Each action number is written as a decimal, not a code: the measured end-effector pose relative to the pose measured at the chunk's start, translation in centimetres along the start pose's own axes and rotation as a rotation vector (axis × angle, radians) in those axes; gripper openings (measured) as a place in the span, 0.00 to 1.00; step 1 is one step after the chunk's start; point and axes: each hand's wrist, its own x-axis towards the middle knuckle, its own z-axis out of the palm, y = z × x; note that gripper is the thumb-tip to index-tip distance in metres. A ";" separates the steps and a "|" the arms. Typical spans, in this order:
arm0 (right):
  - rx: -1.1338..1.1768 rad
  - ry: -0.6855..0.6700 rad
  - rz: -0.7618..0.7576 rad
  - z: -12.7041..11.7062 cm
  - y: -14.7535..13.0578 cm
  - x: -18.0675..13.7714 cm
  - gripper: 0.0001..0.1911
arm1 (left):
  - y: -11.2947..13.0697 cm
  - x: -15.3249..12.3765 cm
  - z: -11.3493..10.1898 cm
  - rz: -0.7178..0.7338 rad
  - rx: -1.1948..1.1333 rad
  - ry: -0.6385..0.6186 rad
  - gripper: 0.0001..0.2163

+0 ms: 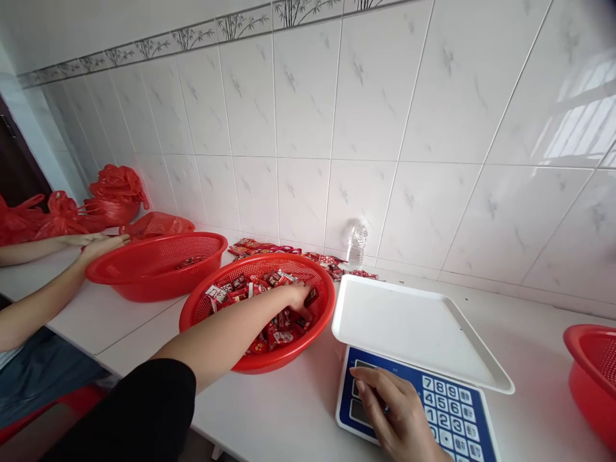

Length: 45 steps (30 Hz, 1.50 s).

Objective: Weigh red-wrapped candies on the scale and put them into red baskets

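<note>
My left hand (299,296) reaches into the near red basket (262,367), among small red wrapped packets (282,335). Its fingertips are partly hidden there, so whether it grips a packet does not show. Over the display end of a blue and white digital scale (462,410) is my right hand (397,407), loosely curled. Its thumb and forefinger are slightly apart, and no object shows between them. The scale's white weighing tray (414,321) has no packets on it.
Another person's arms (58,289) reach to a second red basket (156,282) on the left. Red plastic bags (115,192) stand behind it. Packet strips (260,247) and a clear bottle (357,245) lie along the tiled wall. Another red basket (590,385) is at right.
</note>
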 end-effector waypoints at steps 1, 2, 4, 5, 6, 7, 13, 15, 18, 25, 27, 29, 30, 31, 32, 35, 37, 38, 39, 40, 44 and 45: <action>-0.005 0.006 -0.005 0.0 0.0 0.1 0.10 | 0.1 0.0 0.1 0.023 0.007 -0.003 0.45; -0.010 0.009 -0.010 0.1 0.1 0.1 0.09 | 0.1 -0.1 0.1 0.049 0.017 -0.009 0.41; -0.016 0.009 -0.014 0.2 0.1 0.1 0.09 | 0.4 -0.6 -0.2 0.093 0.045 -0.025 0.36; -0.020 0.007 -0.015 0.2 0.2 0.0 0.09 | 0.5 -0.9 -0.4 0.117 0.056 -0.041 0.36; -0.023 0.007 -0.013 0.2 0.2 0.0 0.09 | 0.8 -1.2 -0.6 0.144 0.064 -0.067 0.36; -0.024 0.007 -0.008 0.1 0.2 -0.1 0.09 | 1.0 -1.5 -0.9 0.171 0.070 -0.104 0.37; -0.025 0.037 0.071 0.1 0.5 -0.2 0.10 | 2.0 -2.6 -1.5 0.212 0.115 -0.302 0.42; -0.028 0.044 0.085 0.2 0.8 -0.3 0.10 | 1.9 -2.6 -1.3 0.204 0.088 -0.314 0.45; -0.017 0.090 0.118 0.2 1.3 -0.5 0.09 | 1.8 -2.6 -1.1 0.216 0.046 -0.292 0.45; 0.265 0.631 0.416 -2.4 1.9 0.7 0.33 | 2.3 -2.4 -1.3 0.273 0.108 -0.206 0.38; 0.316 0.827 0.454 -3.9 2.2 1.3 0.36 | 2.3 -2.3 -1.2 0.259 0.119 -0.173 0.38; 0.378 0.991 0.447 -5.5 2.9 1.6 0.37 | 2.2 -2.2 -1.2 0.264 0.124 -0.148 0.39; 0.415 1.055 0.437 -6.2 3.3 1.6 0.37 | 2.2 -2.2 -1.1 0.273 0.121 -0.143 0.39; 0.451 1.106 0.429 -6.9 3.7 1.5 0.37 | 2.1 -2.1 -1.1 0.278 0.116 -0.143 0.38; 0.479 1.148 0.426 -7.4 4.0 1.5 0.37 | 2.1 -2.0 -1.0 0.279 0.112 -0.146 0.38; 0.504 1.213 0.426 -7.9 4.5 1.3 0.35 | 2.0 -1.8 -0.7 0.269 0.099 -0.149 0.36; 0.474 1.175 0.420 -7.1 4.1 1.3 0.32 | 2.0 -1.7 -0.6 0.262 0.089 -0.137 0.36; 0.440 1.124 0.408 -6.5 3.7 1.3 0.30 | 1.9 -1.7 -0.5 0.259 0.084 -0.130 0.36; 0.396 1.052 0.378 -5.7 3.3 1.2 0.29 | 1.9 -1.6 -0.5 0.253 0.079 -0.122 0.37; 0.346 0.957 0.327 -4.8 3.0 1.0 0.28 | 1.9 -1.6 -0.5 0.243 0.075 -0.117 0.38; 0.159 0.543 0.009 -1.5 1.8 -0.2 0.31 | 2.0 -1.7 -0.5 0.229 0.063 -0.121 0.36; 0.128 0.466 -0.049 -0.9 1.6 -0.5 0.33 | 2.0 -1.7 -0.5 0.238 0.068 -0.125 0.36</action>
